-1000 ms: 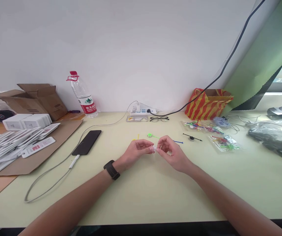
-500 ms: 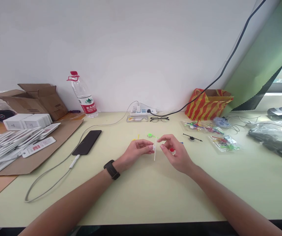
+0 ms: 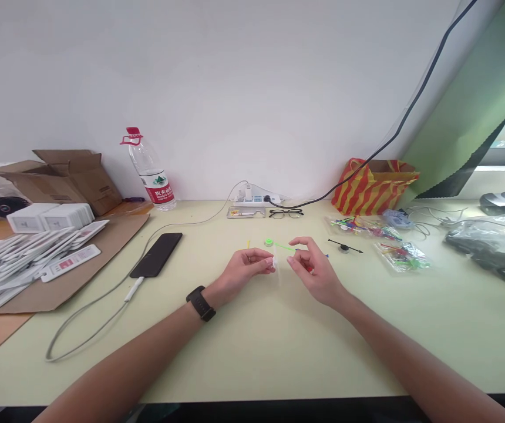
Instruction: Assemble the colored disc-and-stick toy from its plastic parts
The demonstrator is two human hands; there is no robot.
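Between the thumb and fingers of my left hand (image 3: 250, 267) is a small white arrow spinner (image 3: 274, 264), held up above the table. Its thin white pointer stands roughly upright and looks smeared by motion. My right hand (image 3: 316, 270) is just to the right, its index finger and thumb apart, not touching the spinner. Behind the hands lies a green spinner (image 3: 269, 242) with its arrow pointing right. A red spinner (image 3: 309, 269) is mostly hidden by my right hand. To the right rests a black spinner (image 3: 343, 248). A yellow tip (image 3: 248, 244) shows behind my left hand.
Bags of coloured spinner parts (image 3: 402, 257) lie at the right, near a striped bag (image 3: 373, 188). Eyeglasses (image 3: 286, 214) and a power strip (image 3: 256, 198) sit by the wall. A phone (image 3: 156, 255) on a cable, a bottle (image 3: 158, 182) and white tags (image 3: 36, 252) are at left.
The white pointer has gone from sharp to a faint blur. My right index finger has moved away to the right, uncovering more of the green arrow. My left hand keeps its place.
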